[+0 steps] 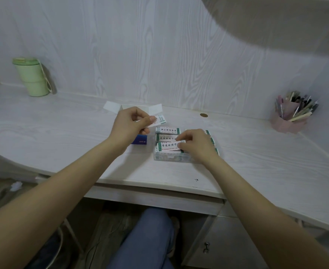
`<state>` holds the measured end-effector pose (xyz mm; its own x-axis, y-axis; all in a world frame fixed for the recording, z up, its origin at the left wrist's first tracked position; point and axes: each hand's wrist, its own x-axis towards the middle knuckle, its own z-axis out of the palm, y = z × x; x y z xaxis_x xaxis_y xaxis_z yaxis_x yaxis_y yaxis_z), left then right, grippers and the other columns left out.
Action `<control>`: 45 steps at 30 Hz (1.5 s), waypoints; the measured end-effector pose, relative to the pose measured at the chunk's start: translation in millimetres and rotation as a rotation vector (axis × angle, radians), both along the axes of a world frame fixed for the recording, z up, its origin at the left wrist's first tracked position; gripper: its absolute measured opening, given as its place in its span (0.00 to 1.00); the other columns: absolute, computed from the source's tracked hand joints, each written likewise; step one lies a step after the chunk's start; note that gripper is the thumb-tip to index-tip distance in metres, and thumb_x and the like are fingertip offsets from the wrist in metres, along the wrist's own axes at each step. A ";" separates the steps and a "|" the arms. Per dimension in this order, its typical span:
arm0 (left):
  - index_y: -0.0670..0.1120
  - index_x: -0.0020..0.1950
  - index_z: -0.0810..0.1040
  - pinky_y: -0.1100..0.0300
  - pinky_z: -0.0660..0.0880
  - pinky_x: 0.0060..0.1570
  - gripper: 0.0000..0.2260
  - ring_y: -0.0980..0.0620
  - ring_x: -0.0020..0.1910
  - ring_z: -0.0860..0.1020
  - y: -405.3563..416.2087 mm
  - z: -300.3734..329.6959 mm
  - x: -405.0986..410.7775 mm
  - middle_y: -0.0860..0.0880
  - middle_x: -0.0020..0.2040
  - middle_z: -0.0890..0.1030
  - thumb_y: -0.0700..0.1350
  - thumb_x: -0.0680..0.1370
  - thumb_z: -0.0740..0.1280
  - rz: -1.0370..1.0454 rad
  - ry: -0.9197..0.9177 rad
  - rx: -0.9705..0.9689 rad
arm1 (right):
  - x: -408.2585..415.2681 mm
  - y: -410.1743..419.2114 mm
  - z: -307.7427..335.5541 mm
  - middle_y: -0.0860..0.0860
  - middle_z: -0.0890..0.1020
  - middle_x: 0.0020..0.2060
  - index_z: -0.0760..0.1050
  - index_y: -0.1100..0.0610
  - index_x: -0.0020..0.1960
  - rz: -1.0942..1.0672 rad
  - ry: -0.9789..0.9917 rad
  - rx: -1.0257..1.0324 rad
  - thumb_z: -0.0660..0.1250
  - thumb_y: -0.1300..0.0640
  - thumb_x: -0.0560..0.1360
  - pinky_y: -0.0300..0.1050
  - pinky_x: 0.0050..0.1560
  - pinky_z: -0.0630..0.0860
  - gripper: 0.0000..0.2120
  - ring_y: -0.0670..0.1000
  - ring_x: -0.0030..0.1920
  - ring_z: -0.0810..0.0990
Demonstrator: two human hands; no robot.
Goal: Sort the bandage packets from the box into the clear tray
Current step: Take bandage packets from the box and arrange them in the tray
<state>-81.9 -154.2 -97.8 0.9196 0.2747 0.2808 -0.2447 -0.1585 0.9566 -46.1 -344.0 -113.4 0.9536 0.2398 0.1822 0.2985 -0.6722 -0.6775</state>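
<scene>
Head view of a pale wood-grain desk [62,133] seen from a seated position, both bare forearms reaching forward. The left hand [129,125] is raised above the desk, fingers curled and thumb pressed down, pinching one bandage packet [159,120] by its near end; the packet's free end, white with green print, projects to the right of the thumb. Behind this hand stands the box [120,108], white with its two flaps [112,107] folded open to either side; its interior is hidden by the hand. Just below the left wrist a small blue carton [140,142] lies on the desk, partly covered by the hand. The clear tray [168,158] sits to the right of the blue carton, at the centre of the desk near its front edge. It holds several packets [167,131] laid lengthwise in rows, white with green ends and dark lettering; the rows on the tray's right side are largely hidden. The right hand [196,144] rests over the right half of the tray, its fingers bent and its fingertips pinching the end of the front packet [169,145] lying on top of the stack. At the far left of the desk, against the wall, stands a green lidded cup [32,78] with a strap. At the far right a pink holder [288,121] is filled with pens. Below the desk edge a knee in blue trousers [150,239] is visible, and a drawer knob [206,247] lies to its right.
</scene>
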 end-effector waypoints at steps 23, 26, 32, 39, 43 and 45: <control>0.39 0.50 0.80 0.70 0.76 0.33 0.04 0.54 0.34 0.82 -29.8 3.8 0.1 0.42 0.45 0.82 0.35 0.77 0.67 -0.203 0.150 0.102 | -14.9 -17.2 26.2 0.51 0.82 0.35 0.80 0.57 0.45 0.069 0.130 0.497 0.68 0.63 0.75 0.34 0.32 0.74 0.03 0.42 0.31 0.80; 0.43 0.46 0.80 0.66 0.79 0.37 0.04 0.53 0.35 0.83 -43.0 3.3 6.1 0.41 0.43 0.82 0.35 0.76 0.68 -0.226 0.131 0.155 | -13.5 -34.8 24.6 0.51 0.81 0.31 0.78 0.58 0.42 -0.004 0.098 0.517 0.69 0.68 0.72 0.34 0.32 0.74 0.06 0.43 0.28 0.78; 0.49 0.44 0.82 0.60 0.76 0.44 0.02 0.55 0.38 0.79 -66.8 -6.0 25.3 0.52 0.37 0.81 0.45 0.73 0.72 -0.170 0.103 0.576 | -2.0 -70.3 12.8 0.53 0.77 0.27 0.79 0.55 0.40 -0.150 0.075 0.405 0.67 0.71 0.70 0.44 0.38 0.72 0.11 0.50 0.29 0.74; 0.47 0.47 0.84 0.61 0.72 0.44 0.04 0.55 0.39 0.76 -92.3 -15.1 37.6 0.51 0.40 0.81 0.45 0.74 0.72 -0.138 0.141 0.763 | 10.3 -83.8 -3.2 0.48 0.78 0.28 0.81 0.58 0.43 -0.195 0.006 0.188 0.70 0.62 0.73 0.36 0.36 0.72 0.02 0.45 0.31 0.76; 0.48 0.46 0.84 0.63 0.67 0.40 0.03 0.54 0.40 0.76 -94.4 -20.8 39.2 0.52 0.39 0.79 0.45 0.74 0.72 -0.114 0.166 0.812 | 14.6 -84.4 -6.4 0.47 0.75 0.28 0.81 0.58 0.45 -0.150 -0.038 0.078 0.69 0.63 0.74 0.26 0.30 0.68 0.03 0.42 0.32 0.74; 0.48 0.46 0.84 0.63 0.67 0.41 0.03 0.56 0.38 0.74 -96.3 -21.2 39.8 0.53 0.38 0.78 0.45 0.74 0.72 -0.117 0.158 0.829 | 17.8 -83.9 -7.7 0.49 0.76 0.30 0.82 0.59 0.45 -0.135 -0.071 0.006 0.68 0.63 0.74 0.24 0.32 0.67 0.04 0.41 0.32 0.72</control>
